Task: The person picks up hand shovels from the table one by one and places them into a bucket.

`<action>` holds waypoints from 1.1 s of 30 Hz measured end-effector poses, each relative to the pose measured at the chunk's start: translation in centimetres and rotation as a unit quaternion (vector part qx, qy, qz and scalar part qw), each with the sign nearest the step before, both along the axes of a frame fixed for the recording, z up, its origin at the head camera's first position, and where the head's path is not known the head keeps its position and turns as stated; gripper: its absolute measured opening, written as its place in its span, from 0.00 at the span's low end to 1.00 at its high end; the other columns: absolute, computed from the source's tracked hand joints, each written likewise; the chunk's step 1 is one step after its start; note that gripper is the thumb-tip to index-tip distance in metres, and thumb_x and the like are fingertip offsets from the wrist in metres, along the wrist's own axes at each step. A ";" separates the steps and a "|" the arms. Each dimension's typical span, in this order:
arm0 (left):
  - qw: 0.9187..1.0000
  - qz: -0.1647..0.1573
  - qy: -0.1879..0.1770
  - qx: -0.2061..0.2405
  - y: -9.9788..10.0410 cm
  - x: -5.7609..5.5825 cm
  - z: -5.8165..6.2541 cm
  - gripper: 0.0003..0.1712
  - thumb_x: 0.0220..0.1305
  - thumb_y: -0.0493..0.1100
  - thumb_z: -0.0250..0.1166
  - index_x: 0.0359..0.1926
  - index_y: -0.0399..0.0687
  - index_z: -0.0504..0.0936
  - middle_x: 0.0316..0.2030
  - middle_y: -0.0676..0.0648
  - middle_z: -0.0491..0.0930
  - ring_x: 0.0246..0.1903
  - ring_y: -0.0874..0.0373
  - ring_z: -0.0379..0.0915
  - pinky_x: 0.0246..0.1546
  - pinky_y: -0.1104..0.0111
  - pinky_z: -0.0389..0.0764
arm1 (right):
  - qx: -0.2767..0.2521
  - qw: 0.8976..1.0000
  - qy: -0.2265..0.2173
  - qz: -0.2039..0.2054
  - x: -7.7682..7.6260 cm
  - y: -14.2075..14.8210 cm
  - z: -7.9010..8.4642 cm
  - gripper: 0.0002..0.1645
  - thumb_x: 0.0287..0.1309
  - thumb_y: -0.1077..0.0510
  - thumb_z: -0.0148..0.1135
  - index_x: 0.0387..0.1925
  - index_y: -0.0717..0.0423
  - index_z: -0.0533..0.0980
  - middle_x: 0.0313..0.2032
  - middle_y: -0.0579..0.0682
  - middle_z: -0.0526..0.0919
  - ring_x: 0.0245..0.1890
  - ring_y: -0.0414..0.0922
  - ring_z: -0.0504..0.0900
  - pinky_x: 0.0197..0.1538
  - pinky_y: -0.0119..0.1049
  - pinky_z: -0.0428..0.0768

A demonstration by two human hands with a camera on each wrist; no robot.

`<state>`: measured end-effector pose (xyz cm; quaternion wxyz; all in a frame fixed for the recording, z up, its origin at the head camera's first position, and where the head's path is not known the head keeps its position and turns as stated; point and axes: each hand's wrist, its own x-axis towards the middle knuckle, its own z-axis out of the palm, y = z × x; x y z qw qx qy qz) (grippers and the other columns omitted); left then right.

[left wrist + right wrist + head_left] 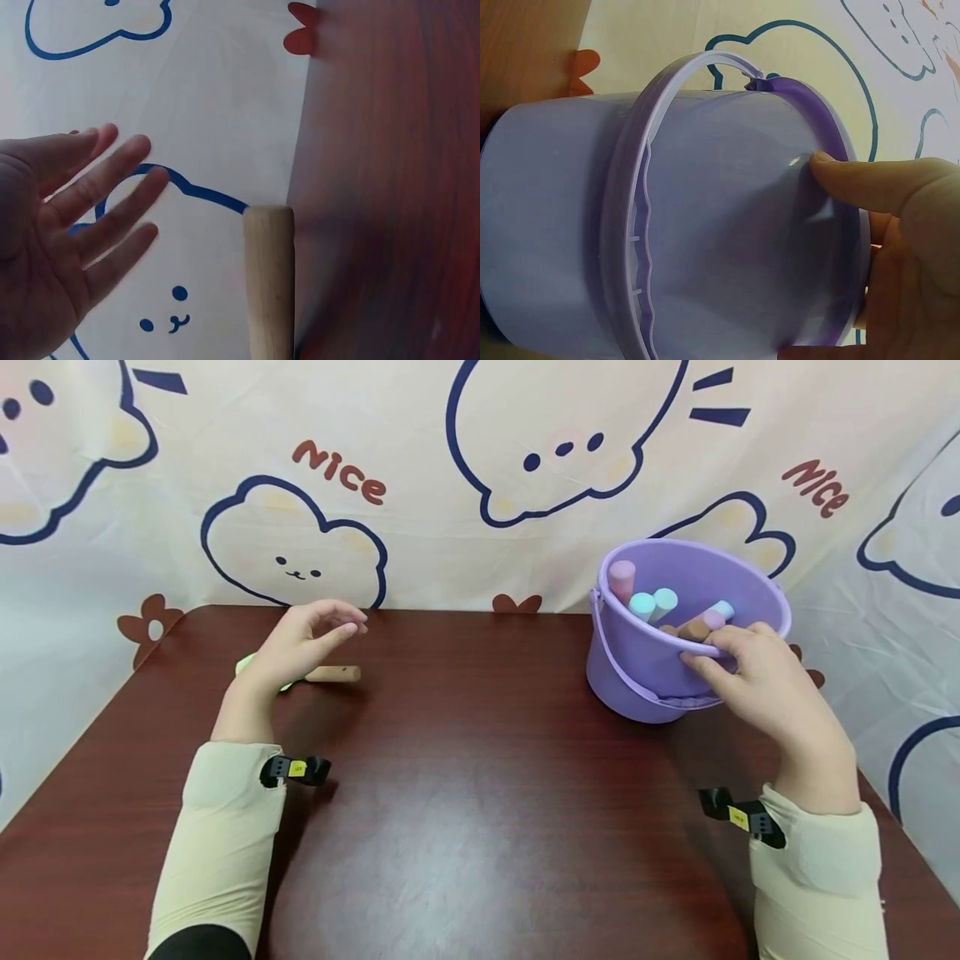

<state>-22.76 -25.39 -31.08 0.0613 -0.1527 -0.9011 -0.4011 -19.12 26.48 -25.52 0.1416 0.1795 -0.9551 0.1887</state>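
Note:
A purple bucket [648,664] stands at the back right of the table. My right hand [776,697] grips its near rim, the thumb against the outer wall and the other fingers over the inside. Inside the bucket lie several rods [664,602] with pink, mint and bare wood ends; their lower parts are hidden. On the left, my left hand [300,642] hovers with relaxed fingers, holding nothing. Below it lies a tool with a round wooden handle [335,674] and a light green part [243,663], mostly hidden behind the hand and wrist.
The brown wooden table [465,760] runs back to a cream cloth [435,552] printed with cartoon animals. The bucket's purple carrying handle [622,217] hangs down against its near side. A cloth side also borders the table at the right.

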 end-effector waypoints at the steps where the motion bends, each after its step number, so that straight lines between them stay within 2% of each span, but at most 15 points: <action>1: 1.000 0.000 -0.012 -0.014 -0.1 0.0 -0.1 0.15 0.74 0.45 0.57 0.55 0.44 0.80 0.51 0.41 0.83 0.50 0.58 0.79 0.55 0.69 0.75 | 0.000 1.000 0.001 0.004 0.0 0.1 0.0 0.14 0.65 0.56 0.63 0.23 0.56 0.75 0.19 0.50 0.69 0.35 0.49 0.63 0.35 0.41 0.61; 5: 0.996 -0.007 -0.073 -0.059 -0.9 0.1 -0.4 0.15 0.74 0.44 0.57 0.56 0.43 0.78 0.55 0.38 0.80 0.57 0.45 0.75 0.61 0.50 0.72 | -0.003 1.000 0.000 0.004 0.1 0.0 0.2 0.15 0.65 0.56 0.63 0.23 0.57 0.75 0.18 0.51 0.70 0.35 0.48 0.63 0.36 0.41 0.61; 8: 0.992 -0.010 -0.106 -0.070 -1.3 0.1 -0.7 0.16 0.74 0.44 0.57 0.56 0.42 0.77 0.57 0.36 0.79 0.59 0.41 0.73 0.61 0.45 0.70 | -0.007 1.000 -0.003 0.002 0.2 -0.2 0.3 0.14 0.64 0.57 0.63 0.24 0.58 0.76 0.19 0.52 0.71 0.35 0.49 0.64 0.37 0.42 0.61; 12: 0.990 -0.013 -0.122 -0.075 -1.3 0.0 -1.0 0.18 0.74 0.45 0.57 0.58 0.40 0.76 0.57 0.35 0.77 0.59 0.39 0.72 0.60 0.45 0.71 | -0.005 1.000 -0.001 0.003 0.1 -0.1 0.4 0.13 0.64 0.57 0.63 0.25 0.59 0.76 0.19 0.52 0.71 0.35 0.49 0.64 0.36 0.42 0.61; 19: 0.987 -0.016 -0.135 -0.086 -1.0 -0.4 -1.3 0.27 0.75 0.57 0.52 0.60 0.40 0.76 0.55 0.37 0.79 0.54 0.45 0.72 0.58 0.49 0.71 | 0.007 1.000 0.009 0.002 0.0 0.1 0.0 0.14 0.64 0.58 0.64 0.24 0.57 0.75 0.18 0.49 0.69 0.34 0.48 0.63 0.34 0.40 0.60; 21: 0.986 -0.022 -0.143 -0.087 -0.9 -0.5 -1.6 0.28 0.74 0.57 0.55 0.60 0.39 0.76 0.55 0.37 0.79 0.55 0.44 0.73 0.59 0.48 0.72 | 0.006 1.000 0.009 -0.001 0.0 0.1 0.0 0.14 0.64 0.57 0.64 0.23 0.57 0.75 0.18 0.49 0.69 0.34 0.48 0.63 0.34 0.39 0.60; 26: 0.977 -0.030 -0.156 -0.141 -0.6 -0.9 -2.4 0.28 0.64 0.49 0.69 0.59 0.38 0.76 0.54 0.36 0.79 0.54 0.43 0.75 0.57 0.48 0.75 | 0.005 1.000 0.010 -0.001 0.2 0.2 0.0 0.14 0.64 0.57 0.64 0.23 0.56 0.75 0.18 0.48 0.70 0.34 0.48 0.64 0.34 0.38 0.60; 28: 0.974 -0.030 -0.155 -0.164 -0.4 -0.9 -2.5 0.27 0.62 0.45 0.71 0.58 0.37 0.76 0.53 0.36 0.79 0.53 0.43 0.74 0.56 0.48 0.75 | 0.006 1.000 0.011 0.001 0.1 0.2 0.0 0.13 0.64 0.57 0.64 0.24 0.57 0.76 0.18 0.48 0.70 0.34 0.48 0.64 0.34 0.38 0.60; 33: 0.972 -0.026 -0.154 -0.174 -0.2 -0.8 -2.5 0.23 0.63 0.38 0.69 0.57 0.37 0.77 0.50 0.37 0.80 0.51 0.44 0.75 0.54 0.49 0.77 | 0.004 1.000 0.014 0.005 0.1 0.2 0.0 0.11 0.64 0.57 0.64 0.26 0.58 0.77 0.18 0.49 0.71 0.34 0.48 0.64 0.35 0.40 0.61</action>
